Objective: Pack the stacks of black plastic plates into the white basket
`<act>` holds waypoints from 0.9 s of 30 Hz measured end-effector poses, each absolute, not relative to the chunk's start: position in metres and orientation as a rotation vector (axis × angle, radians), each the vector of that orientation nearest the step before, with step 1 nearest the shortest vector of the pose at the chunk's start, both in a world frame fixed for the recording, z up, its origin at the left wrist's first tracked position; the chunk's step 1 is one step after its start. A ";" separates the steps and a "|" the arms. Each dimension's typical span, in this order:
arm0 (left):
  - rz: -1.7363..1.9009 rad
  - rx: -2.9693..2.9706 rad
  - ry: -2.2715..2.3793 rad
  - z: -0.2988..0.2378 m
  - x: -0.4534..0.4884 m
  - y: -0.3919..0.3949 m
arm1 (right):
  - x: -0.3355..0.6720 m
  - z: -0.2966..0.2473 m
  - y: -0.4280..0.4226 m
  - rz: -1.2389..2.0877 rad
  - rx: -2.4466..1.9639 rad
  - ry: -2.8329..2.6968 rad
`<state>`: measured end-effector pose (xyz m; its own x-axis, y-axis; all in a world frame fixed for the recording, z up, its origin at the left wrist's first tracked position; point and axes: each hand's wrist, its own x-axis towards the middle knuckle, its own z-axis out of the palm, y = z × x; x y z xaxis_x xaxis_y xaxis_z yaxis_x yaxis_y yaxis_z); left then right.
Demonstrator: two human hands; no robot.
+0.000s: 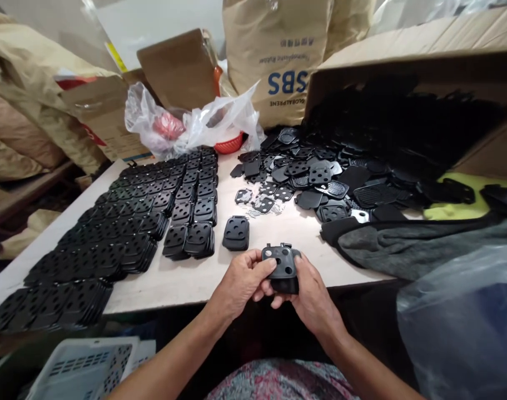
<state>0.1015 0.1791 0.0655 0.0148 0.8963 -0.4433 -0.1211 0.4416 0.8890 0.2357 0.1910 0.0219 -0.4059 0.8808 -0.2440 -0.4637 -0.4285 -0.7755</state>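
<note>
my left hand (240, 280) and right hand (312, 297) both clasp a small stack of black perforated pads (282, 268) at lower centre, over the table (174, 283) edge. i seem to be squaring it; joining the rows of stacks (124, 233) at left would need aligned edges.

I am looking at rows of stacked black perforated plastic plates (145, 222) lying on the left of the pale wooden table (278, 244), a small black plate stack (235, 233) sitting right of them. Loose black plastic parts (316, 178) are lying heaped before the brown cardboard box (403, 66) on the right. At the near edge, my left hand (240, 280) and right hand (309, 294) are holding a black holed plastic piece (281, 264).
</note>
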 end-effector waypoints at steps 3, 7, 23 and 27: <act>0.952 0.790 1.358 0.064 0.102 0.174 | 0.236 0.021 0.186 2.037 -0.747 -0.795; 0.935 0.788 1.368 0.060 0.103 0.170 | 0.237 0.020 0.185 2.038 -0.748 -0.780; 0.884 0.873 1.429 0.064 0.103 0.169 | 0.240 0.021 0.186 2.108 -0.745 -0.756; 0.863 0.946 1.458 0.062 0.102 0.168 | 0.240 0.025 0.186 2.145 -0.727 -0.739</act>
